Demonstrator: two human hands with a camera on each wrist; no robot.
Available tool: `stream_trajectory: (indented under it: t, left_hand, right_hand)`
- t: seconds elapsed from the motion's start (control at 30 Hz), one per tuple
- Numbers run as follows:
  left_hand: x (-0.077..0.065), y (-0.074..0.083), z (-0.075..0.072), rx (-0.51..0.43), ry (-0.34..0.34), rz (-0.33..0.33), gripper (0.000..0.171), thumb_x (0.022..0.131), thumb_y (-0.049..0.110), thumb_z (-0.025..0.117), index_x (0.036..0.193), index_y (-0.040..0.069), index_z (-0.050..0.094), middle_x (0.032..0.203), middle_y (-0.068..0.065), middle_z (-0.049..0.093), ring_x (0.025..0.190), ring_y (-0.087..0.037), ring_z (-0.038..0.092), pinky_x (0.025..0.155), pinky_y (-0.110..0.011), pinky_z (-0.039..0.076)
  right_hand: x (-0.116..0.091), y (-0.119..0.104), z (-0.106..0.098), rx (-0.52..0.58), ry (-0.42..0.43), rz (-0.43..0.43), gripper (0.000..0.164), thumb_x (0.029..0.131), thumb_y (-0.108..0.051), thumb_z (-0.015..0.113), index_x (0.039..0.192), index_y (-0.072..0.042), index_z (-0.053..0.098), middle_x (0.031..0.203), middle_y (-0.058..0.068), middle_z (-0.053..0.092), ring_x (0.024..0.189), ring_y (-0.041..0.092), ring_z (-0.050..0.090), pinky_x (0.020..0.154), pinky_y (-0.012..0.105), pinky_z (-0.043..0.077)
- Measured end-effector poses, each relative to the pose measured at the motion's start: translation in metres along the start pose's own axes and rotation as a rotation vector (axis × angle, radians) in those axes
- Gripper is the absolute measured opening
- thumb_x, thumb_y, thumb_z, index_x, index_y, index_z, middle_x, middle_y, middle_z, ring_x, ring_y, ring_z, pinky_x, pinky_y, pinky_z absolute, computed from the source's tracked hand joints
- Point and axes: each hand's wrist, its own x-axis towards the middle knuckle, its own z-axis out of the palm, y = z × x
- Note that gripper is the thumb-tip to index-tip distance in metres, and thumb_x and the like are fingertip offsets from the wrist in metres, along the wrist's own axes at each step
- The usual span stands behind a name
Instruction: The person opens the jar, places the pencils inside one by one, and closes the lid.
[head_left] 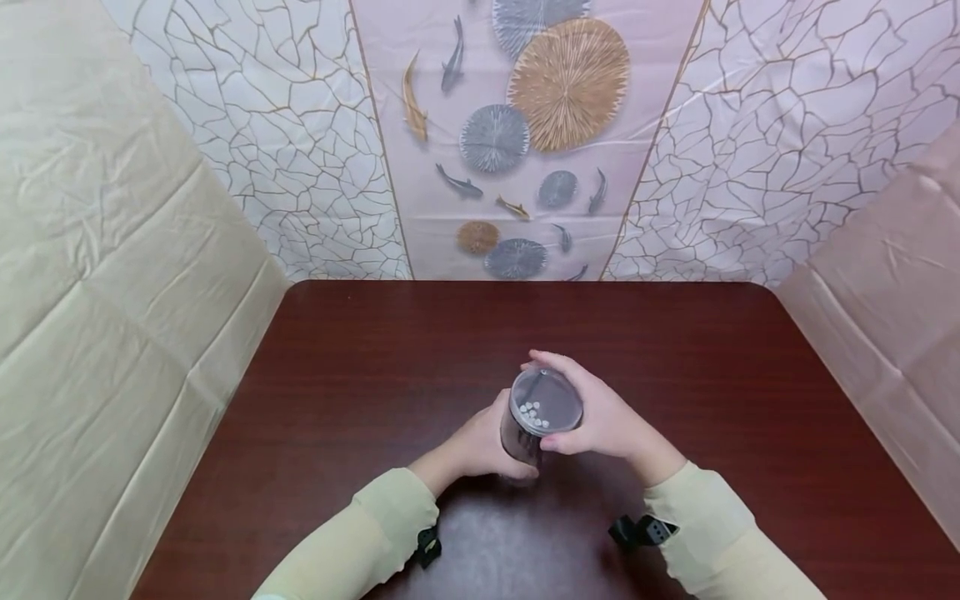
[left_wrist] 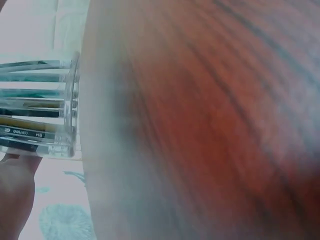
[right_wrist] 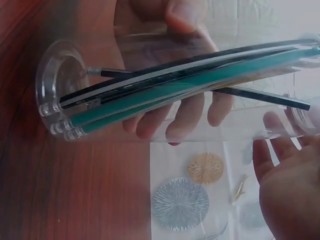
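Both hands hold a clear plastic cylindrical jar (head_left: 551, 398), tilted above the table. Several pencils (right_wrist: 165, 82), dark, striped and green, lie slanted inside it. In the head view, a cluster of their small pale ends shows through the round top. My left hand (head_left: 480, 437) grips the side of the jar's body. Around the rim of the top curl the fingers and thumb of my right hand (head_left: 603, 412). In the left wrist view, the jar's base (left_wrist: 70, 107) and some pencils show at the left edge; one pencil bears lettering.
A dark red-brown wooden table (head_left: 375, 333) lies under the hands. Behind it hangs a patterned cloth (head_left: 322, 167); beige cloth panels (head_left: 135, 275) stand at both sides. Each wrist wears a black strapped device (head_left: 645, 531).
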Motion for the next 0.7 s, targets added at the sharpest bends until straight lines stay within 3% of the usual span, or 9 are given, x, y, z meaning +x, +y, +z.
stream_trajectory:
  t: [0.13, 0.23, 0.37, 0.47, 0.57, 0.7]
  left_hand:
    - [-0.002, 0.001, 0.001, -0.010, 0.031, -0.012, 0.094, 0.055, 0.028, 0.088, 0.132, 0.011, 0.036, 0.118, 0.000, 0.056, 0.102, -0.010, 0.054, 0.088, -0.026, 0.043]
    - [-0.003, 0.001, 0.006, -0.012, 0.100, -0.016, 0.092, 0.057, 0.031, 0.088, 0.132, 0.011, 0.037, 0.120, -0.001, 0.054, 0.102, -0.011, 0.054, 0.088, -0.027, 0.043]
    - [-0.005, 0.002, 0.014, 0.004, 0.221, -0.021, 0.092, 0.060, 0.032, 0.086, 0.135, 0.010, 0.036, 0.125, -0.003, 0.049, 0.106, -0.014, 0.053, 0.090, -0.031, 0.044]
    - [-0.007, 0.004, 0.017, 0.002, 0.274, -0.041, 0.093, 0.062, 0.034, 0.085, 0.136, 0.010, 0.035, 0.127, -0.003, 0.048, 0.109, -0.016, 0.052, 0.091, -0.034, 0.044]
    - [-0.010, 0.005, 0.013, -0.014, 0.263, -0.064, 0.093, 0.060, 0.036, 0.086, 0.135, 0.010, 0.035, 0.125, -0.002, 0.051, 0.108, -0.015, 0.053, 0.090, -0.034, 0.044]
    - [-0.011, 0.005, 0.001, -0.053, 0.166, -0.042, 0.091, 0.055, 0.029, 0.089, 0.128, 0.012, 0.037, 0.119, -0.001, 0.055, 0.104, -0.013, 0.054, 0.088, -0.032, 0.044]
  right_hand:
    - [0.000, -0.003, 0.006, -0.121, 0.059, 0.030, 0.084, 0.061, -0.013, 0.087, 0.134, -0.007, 0.046, 0.128, 0.007, 0.052, 0.113, 0.015, 0.048, 0.093, 0.021, 0.037]
    - [0.000, -0.007, 0.016, -0.202, 0.158, 0.083, 0.081, 0.062, -0.018, 0.087, 0.133, -0.011, 0.049, 0.126, 0.002, 0.052, 0.110, 0.015, 0.050, 0.090, 0.026, 0.041]
    - [0.003, -0.014, 0.031, -0.316, 0.307, 0.202, 0.078, 0.064, -0.024, 0.085, 0.132, -0.013, 0.051, 0.125, 0.003, 0.054, 0.110, 0.018, 0.050, 0.088, 0.039, 0.040]
    - [0.005, -0.020, 0.040, -0.380, 0.364, 0.281, 0.079, 0.066, -0.031, 0.083, 0.134, -0.011, 0.049, 0.127, 0.007, 0.052, 0.115, 0.023, 0.047, 0.089, 0.046, 0.034]
    - [0.005, -0.025, 0.039, -0.359, 0.326, 0.277, 0.086, 0.066, -0.033, 0.083, 0.138, -0.010, 0.043, 0.131, 0.010, 0.049, 0.119, 0.027, 0.043, 0.092, 0.049, 0.030]
    - [0.003, -0.022, 0.021, -0.149, 0.179, 0.160, 0.100, 0.063, -0.018, 0.086, 0.145, -0.008, 0.028, 0.137, 0.012, 0.044, 0.122, 0.023, 0.042, 0.100, 0.039, 0.031]
